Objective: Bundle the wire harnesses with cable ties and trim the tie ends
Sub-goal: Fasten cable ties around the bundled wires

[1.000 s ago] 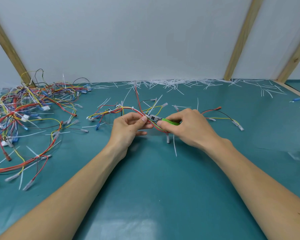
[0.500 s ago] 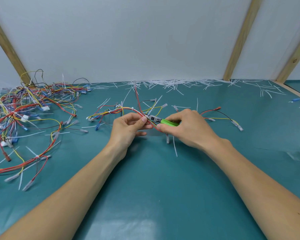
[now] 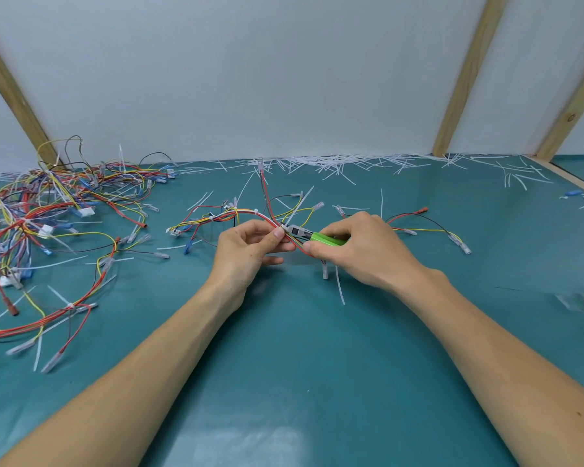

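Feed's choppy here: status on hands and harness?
Left hand pinching harness. Right hand gripping green cutters, tip at the bundle. Loose wires crowd the cut.

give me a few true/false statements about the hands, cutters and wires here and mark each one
1. The right hand grips green-handled cutters. True.
2. The left hand lies flat on the table. False: it pinches the harness beside the cutter tip.
3. A heap of wires lies at the left of the table. True.
4. Trimmed tie ends are piled at the near edge. False: they lie along the far edge by the wall.
5. The cutters rest on the table. False: they are held at the harness.
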